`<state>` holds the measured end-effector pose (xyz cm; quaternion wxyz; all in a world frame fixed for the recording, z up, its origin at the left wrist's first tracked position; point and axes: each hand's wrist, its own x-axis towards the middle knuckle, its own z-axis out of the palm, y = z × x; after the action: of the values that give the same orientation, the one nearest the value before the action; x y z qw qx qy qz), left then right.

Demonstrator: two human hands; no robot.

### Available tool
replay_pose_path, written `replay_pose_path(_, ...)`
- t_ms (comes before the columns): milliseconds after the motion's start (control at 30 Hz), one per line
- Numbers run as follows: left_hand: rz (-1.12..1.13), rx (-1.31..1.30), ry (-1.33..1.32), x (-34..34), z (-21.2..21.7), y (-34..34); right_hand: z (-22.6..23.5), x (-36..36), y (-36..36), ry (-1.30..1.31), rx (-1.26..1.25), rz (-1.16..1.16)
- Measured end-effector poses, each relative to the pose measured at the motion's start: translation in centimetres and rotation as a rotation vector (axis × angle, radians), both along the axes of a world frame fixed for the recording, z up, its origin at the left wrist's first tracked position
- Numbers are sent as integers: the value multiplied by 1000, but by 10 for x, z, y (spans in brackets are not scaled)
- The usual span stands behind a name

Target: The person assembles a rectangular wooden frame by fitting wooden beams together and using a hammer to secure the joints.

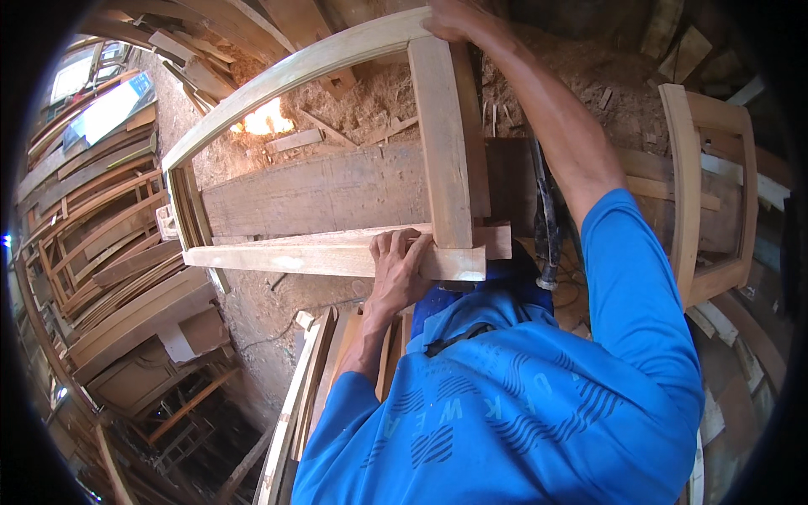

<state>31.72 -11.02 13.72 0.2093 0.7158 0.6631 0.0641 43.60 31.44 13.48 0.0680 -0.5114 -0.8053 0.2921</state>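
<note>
A pale wooden frame [442,143] lies in front of me over a wide brown board [320,192]. Its near rail [286,259] runs leftward from my waist, and its far rail slants away to the left. My left hand [399,269] is closed over the near rail, close to its joint with the right-hand crosspiece. With the right arm stretched far forward, my right hand [450,20] grips the far right corner of the frame. Its fingers are partly hidden at the top of the view.
Another wooden frame [683,194] stands at the right. Stacked timber and frames [101,261] fill the left side. A dark hose or cable [545,223] hangs near my right side. Wood shavings [370,109] and offcuts cover the ground beyond. Long strips [295,396] lean by my left arm.
</note>
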Motion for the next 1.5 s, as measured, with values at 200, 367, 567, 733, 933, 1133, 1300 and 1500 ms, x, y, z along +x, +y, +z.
replay_pose_path(200,-68,-71,-45,0,-13,8,-6,24,-17,-32,91,-28)
replay_pose_path(367,61,1,-99,8,-11,11,-31,9,-10,-67,31,35)
replay_pose_path(567,150,100,-63,19,-18,19,-123,8,14,202,421,31)
replay_pose_path(733,143,121,-78,20,-19,21,-125,17,15,343,37,12)
replay_pose_path(933,147,115,-63,19,-18,17,-94,7,-6,156,295,-5)
replay_pose_path(1133,231,121,9,20,-24,8,-50,3,-25,104,133,13)
replay_pose_path(1300,251,79,-36,22,-23,15,-31,27,-57,37,113,-100)
replay_pose_path(1500,188,197,-166,-31,-38,24,-21,97,-184,490,200,-171)
